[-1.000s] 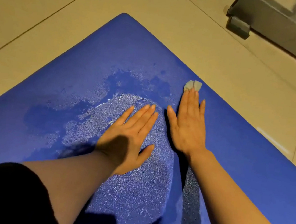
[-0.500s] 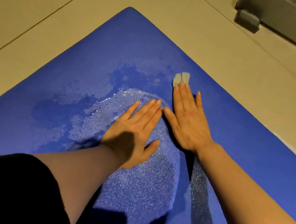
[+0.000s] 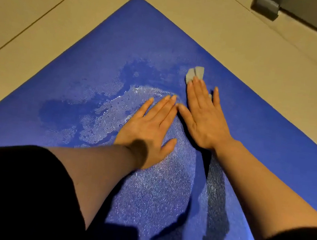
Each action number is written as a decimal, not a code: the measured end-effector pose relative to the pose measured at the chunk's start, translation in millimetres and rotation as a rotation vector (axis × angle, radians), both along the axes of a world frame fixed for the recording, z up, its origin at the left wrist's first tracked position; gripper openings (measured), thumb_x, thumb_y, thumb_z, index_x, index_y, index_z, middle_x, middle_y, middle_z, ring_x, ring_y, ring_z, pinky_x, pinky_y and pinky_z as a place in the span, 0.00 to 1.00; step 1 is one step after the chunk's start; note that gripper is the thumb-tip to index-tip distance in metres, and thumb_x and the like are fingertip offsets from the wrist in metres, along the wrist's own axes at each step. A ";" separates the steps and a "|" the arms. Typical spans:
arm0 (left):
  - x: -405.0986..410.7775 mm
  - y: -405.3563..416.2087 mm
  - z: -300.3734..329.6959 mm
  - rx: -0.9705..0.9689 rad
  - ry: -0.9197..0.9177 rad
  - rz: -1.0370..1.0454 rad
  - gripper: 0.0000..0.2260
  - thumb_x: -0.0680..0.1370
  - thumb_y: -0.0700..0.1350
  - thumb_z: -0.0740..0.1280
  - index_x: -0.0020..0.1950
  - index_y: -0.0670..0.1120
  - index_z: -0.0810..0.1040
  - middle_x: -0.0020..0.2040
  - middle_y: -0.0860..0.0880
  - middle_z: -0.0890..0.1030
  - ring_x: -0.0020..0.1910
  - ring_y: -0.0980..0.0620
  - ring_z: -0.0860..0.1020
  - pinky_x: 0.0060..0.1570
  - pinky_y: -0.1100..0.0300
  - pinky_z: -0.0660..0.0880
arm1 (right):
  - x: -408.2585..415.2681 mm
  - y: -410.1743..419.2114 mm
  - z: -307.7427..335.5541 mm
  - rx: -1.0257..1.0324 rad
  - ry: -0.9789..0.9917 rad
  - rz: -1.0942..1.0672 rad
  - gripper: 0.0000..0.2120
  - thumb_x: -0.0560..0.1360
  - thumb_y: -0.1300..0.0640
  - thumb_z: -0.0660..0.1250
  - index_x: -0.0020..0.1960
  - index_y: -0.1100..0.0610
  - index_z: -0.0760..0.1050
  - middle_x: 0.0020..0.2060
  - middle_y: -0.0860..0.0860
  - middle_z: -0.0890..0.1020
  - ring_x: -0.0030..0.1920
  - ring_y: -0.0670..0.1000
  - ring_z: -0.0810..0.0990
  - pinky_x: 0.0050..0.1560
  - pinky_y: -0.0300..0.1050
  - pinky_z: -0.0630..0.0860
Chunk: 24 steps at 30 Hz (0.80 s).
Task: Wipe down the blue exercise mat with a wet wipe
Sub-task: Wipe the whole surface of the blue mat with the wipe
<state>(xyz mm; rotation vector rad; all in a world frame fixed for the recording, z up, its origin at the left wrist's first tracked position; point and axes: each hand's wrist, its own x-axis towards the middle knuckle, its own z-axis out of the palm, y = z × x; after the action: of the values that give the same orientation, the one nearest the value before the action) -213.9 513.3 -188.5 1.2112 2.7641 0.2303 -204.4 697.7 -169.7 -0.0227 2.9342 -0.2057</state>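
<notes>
Blue exercise mat (image 3: 250, 129) lies flat on the tiled floor (image 3: 48, 10), one corner pointing away from the camera. Both hands are flat, fingers straight, palms down on it. Right hand (image 3: 203, 116) presses the wet wipe (image 3: 194, 73) into the mat; only a small crumpled grey end shows past the fingertips, plus a sliver by the little finger, the rest is under the palm. Left hand (image 3: 151, 128) holds nothing and rests on the mat just beside the right, fingertips about touching the right thumb; looks like it's bracing. A wet patch (image 3: 146, 187) glistens around and below the hands, with darker damp blotches to the left; the far corner and right edge look dry, so I'd judge the job part done. Handling: the wipe is thin, limp and soaked, so it will bunch and slide out under a light touch. Keep it pinned under flat fingers, not pinched. Mat surface is pebbled foam, soft, likely grippy when dry and slicker when wet; light enough to creep on tile, so a bracing hand makes sense.
</notes>
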 end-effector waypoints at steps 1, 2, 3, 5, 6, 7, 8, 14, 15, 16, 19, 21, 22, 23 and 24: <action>-1.2 1.3 0.9 -0.018 -0.017 -0.008 0.35 0.78 0.61 0.42 0.79 0.42 0.46 0.80 0.45 0.45 0.79 0.50 0.43 0.76 0.48 0.41 | -16.7 -5.3 -0.9 0.007 -0.003 -0.045 0.37 0.78 0.35 0.33 0.79 0.57 0.41 0.79 0.52 0.43 0.78 0.49 0.40 0.75 0.51 0.32; -0.8 2.0 1.7 -0.030 -0.031 -0.020 0.35 0.78 0.61 0.42 0.79 0.42 0.46 0.80 0.45 0.46 0.79 0.50 0.42 0.76 0.49 0.39 | -32.0 -10.9 -1.7 0.010 -0.019 -0.094 0.35 0.80 0.37 0.36 0.79 0.57 0.40 0.79 0.52 0.42 0.78 0.49 0.39 0.75 0.52 0.32; 1.2 1.3 1.7 -0.030 -0.034 -0.027 0.35 0.78 0.61 0.42 0.79 0.42 0.47 0.80 0.44 0.47 0.79 0.49 0.43 0.76 0.49 0.39 | -44.6 -15.4 -3.5 0.006 -0.042 -0.137 0.33 0.81 0.39 0.39 0.79 0.57 0.39 0.79 0.53 0.42 0.78 0.49 0.39 0.75 0.53 0.33; 3.1 -0.2 1.3 -0.031 -0.039 -0.036 0.34 0.78 0.61 0.42 0.79 0.42 0.48 0.80 0.43 0.49 0.79 0.48 0.44 0.76 0.48 0.39 | -56.1 -20.1 -4.7 -0.029 -0.060 -0.187 0.31 0.83 0.42 0.41 0.79 0.57 0.38 0.79 0.52 0.41 0.78 0.48 0.38 0.75 0.54 0.33; 1.9 0.1 1.8 -0.031 -0.040 -0.040 0.34 0.78 0.61 0.42 0.79 0.41 0.48 0.80 0.43 0.49 0.79 0.48 0.44 0.76 0.49 0.39 | -53.5 -19.2 -3.7 -0.040 -0.066 -0.182 0.30 0.83 0.43 0.41 0.79 0.56 0.37 0.79 0.52 0.41 0.78 0.48 0.38 0.75 0.54 0.32; 0.7 1.2 3.2 -0.030 -0.037 -0.043 0.34 0.78 0.61 0.41 0.79 0.42 0.47 0.80 0.44 0.48 0.79 0.49 0.43 0.76 0.49 0.38 | -44.8 -17.2 -1.5 -0.049 -0.072 -0.164 0.30 0.83 0.43 0.41 0.79 0.56 0.37 0.79 0.51 0.41 0.78 0.48 0.38 0.75 0.54 0.32; -0.4 1.7 4.6 -0.025 -0.036 -0.051 0.34 0.79 0.61 0.42 0.79 0.42 0.46 0.80 0.44 0.47 0.79 0.49 0.42 0.76 0.50 0.37 | -30.8 -14.2 0.4 -0.057 -0.071 -0.144 0.30 0.83 0.42 0.41 0.79 0.55 0.37 0.79 0.51 0.41 0.78 0.47 0.39 0.75 0.55 0.32; -13.7 -53.0 21.8 -0.021 -0.104 -0.169 0.41 0.79 0.65 0.56 0.78 0.43 0.37 0.78 0.45 0.36 0.77 0.50 0.35 0.74 0.53 0.31 | 43.1 -14.6 3.8 0.017 -0.098 -0.297 0.31 0.82 0.41 0.40 0.79 0.56 0.39 0.78 0.50 0.40 0.78 0.47 0.38 0.74 0.54 0.31; -13.0 -67.9 24.6 -0.028 -0.106 -0.142 0.44 0.77 0.67 0.56 0.78 0.43 0.36 0.78 0.45 0.35 0.77 0.50 0.35 0.73 0.52 0.30 | 33.6 -23.1 4.5 0.021 -0.101 -0.333 0.30 0.83 0.43 0.42 0.79 0.57 0.39 0.78 0.51 0.40 0.78 0.48 0.38 0.74 0.54 0.32; -11.1 -79.8 27.7 -0.061 -0.125 -0.112 0.47 0.75 0.69 0.57 0.78 0.43 0.36 0.78 0.45 0.34 0.77 0.50 0.34 0.73 0.52 0.30 | 19.2 -33.9 4.0 0.012 -0.093 -0.350 0.31 0.83 0.44 0.43 0.79 0.58 0.38 0.78 0.53 0.40 0.78 0.49 0.38 0.74 0.55 0.32; -1.2 -90.5 31.8 -0.208 -0.221 -0.045 0.51 0.73 0.72 0.57 0.77 0.43 0.32 0.76 0.45 0.30 0.76 0.49 0.32 0.74 0.48 0.33 | -22.2 -67.7 1.6 -0.004 -0.076 -0.296 0.32 0.83 0.42 0.43 0.79 0.59 0.38 0.78 0.53 0.39 0.78 0.49 0.37 0.74 0.55 0.33; 0.0 -86.5 34.9 -0.226 -0.284 -0.014 0.51 0.73 0.71 0.59 0.77 0.43 0.33 0.77 0.45 0.31 0.76 0.49 0.32 0.75 0.47 0.34 | -25.2 -73.7 2.7 -0.019 -0.065 -0.243 0.32 0.83 0.42 0.43 0.79 0.58 0.37 0.78 0.51 0.39 0.77 0.48 0.37 0.74 0.56 0.33; -0.1 -84.3 36.1 -0.222 -0.308 -0.006 0.51 0.73 0.70 0.61 0.77 0.43 0.33 0.77 0.45 0.31 0.76 0.49 0.32 0.75 0.46 0.35 | -16.0 -69.2 4.1 -0.020 -0.052 -0.214 0.32 0.83 0.42 0.42 0.79 0.56 0.37 0.78 0.50 0.39 0.77 0.47 0.37 0.75 0.56 0.33; -0.3 -82.9 36.8 -0.220 -0.321 0.001 0.52 0.73 0.69 0.62 0.78 0.43 0.34 0.77 0.45 0.31 0.76 0.49 0.32 0.75 0.46 0.35 | -2.0 -62.8 6.0 -0.019 -0.037 -0.182 0.32 0.82 0.41 0.41 0.79 0.55 0.36 0.78 0.49 0.39 0.77 0.46 0.38 0.74 0.56 0.32; -0.9 -82.4 37.8 -0.221 -0.330 0.004 0.52 0.73 0.69 0.63 0.78 0.43 0.34 0.77 0.45 0.31 0.76 0.49 0.33 0.75 0.46 0.36 | 14.8 -55.8 5.4 -0.015 -0.020 -0.162 0.32 0.81 0.39 0.40 0.79 0.53 0.36 0.78 0.48 0.39 0.77 0.45 0.38 0.74 0.56 0.31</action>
<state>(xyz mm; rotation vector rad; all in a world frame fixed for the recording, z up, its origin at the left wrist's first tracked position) -214.8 430.9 -150.7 1.0102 2.4340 0.1083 -189.5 641.9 -164.3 0.2146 2.9149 -0.2505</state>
